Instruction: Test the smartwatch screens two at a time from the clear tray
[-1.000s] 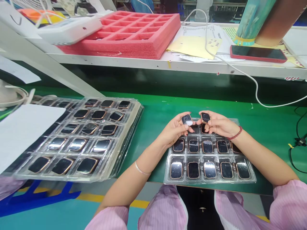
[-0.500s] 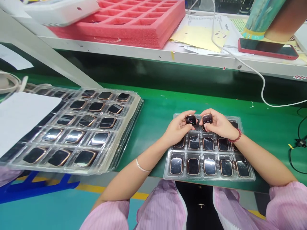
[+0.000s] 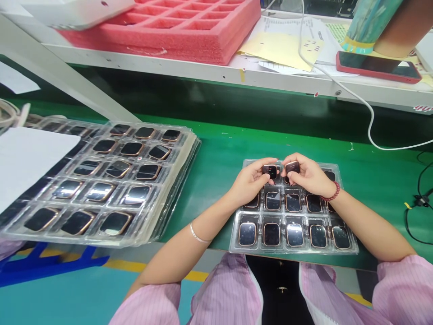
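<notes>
My left hand (image 3: 252,180) pinches a smartwatch body (image 3: 269,171) with a dark screen and a gold-coloured rim, thumb on its lower edge. In my right hand (image 3: 309,176) is a similar smartwatch body (image 3: 292,167), the thumb lying across its screen. Both hands are side by side above the back row of a clear plastic tray (image 3: 233,246). Several more watch bodies lie face up in the tray's pockets, such as one in the front row (image 3: 272,234). My hands and forearms hide part of the back rows.
To the left stands a stack of clear trays (image 3: 189,167) with watch bodies, partly under a white sheet (image 3: 30,158). A shelf (image 3: 189,72) above carries red foam (image 3: 223,43), papers and a phone (image 3: 379,67). A white cable (image 3: 372,122) hangs down at the right.
The watch body in my left hand has tilted slightly, and my right thumb has risen a little over its screen. The whole view has shifted slightly; both hands stay over the tray.
</notes>
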The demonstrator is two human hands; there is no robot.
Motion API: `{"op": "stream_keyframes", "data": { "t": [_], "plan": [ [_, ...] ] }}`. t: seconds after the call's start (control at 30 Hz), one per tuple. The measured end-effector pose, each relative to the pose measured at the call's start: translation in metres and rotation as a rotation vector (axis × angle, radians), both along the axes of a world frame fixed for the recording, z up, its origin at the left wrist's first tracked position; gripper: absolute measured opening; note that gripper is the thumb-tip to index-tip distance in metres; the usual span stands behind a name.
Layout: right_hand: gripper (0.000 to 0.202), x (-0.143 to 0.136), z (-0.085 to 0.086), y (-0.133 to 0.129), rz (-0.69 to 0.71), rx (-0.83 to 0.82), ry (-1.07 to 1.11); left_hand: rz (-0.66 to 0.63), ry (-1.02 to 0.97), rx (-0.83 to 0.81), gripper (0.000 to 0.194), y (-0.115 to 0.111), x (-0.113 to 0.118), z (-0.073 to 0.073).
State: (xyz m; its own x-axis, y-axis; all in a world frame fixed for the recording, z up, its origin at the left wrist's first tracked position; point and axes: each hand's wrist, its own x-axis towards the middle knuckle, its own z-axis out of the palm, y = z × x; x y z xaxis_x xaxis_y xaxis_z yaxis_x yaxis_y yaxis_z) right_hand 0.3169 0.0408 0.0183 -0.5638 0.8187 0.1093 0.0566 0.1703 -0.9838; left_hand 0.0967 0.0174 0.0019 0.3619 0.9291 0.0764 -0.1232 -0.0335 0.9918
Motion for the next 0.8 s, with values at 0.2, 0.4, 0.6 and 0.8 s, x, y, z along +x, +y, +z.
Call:
{"op": "stream_keyframes", "data": {
  "t": [0.2,0.4,0.6,0.8],
  "plan": [
    [0.035,0.0006,0.001,-0.0003,0.019,0.034,-0.014,0.01,-0.019,-0.031,0.048,-0.0012,0.0013,0.0028],
    [0.026,0.0004,0.0001,0.0001,-0.023,0.02,-0.058,0.011,0.017,-0.016,0.042,-0.0007,0.0005,0.0023],
    [0.034,0.0009,0.0004,-0.0008,-0.005,0.049,-0.066,0.008,-0.021,-0.044,0.048,-0.0011,0.0017,0.0036],
    [0.031,0.0003,-0.0003,-0.0007,-0.02,0.059,-0.069,0.004,-0.013,-0.054,0.049,-0.0012,0.002,0.0047]
  ]
}}
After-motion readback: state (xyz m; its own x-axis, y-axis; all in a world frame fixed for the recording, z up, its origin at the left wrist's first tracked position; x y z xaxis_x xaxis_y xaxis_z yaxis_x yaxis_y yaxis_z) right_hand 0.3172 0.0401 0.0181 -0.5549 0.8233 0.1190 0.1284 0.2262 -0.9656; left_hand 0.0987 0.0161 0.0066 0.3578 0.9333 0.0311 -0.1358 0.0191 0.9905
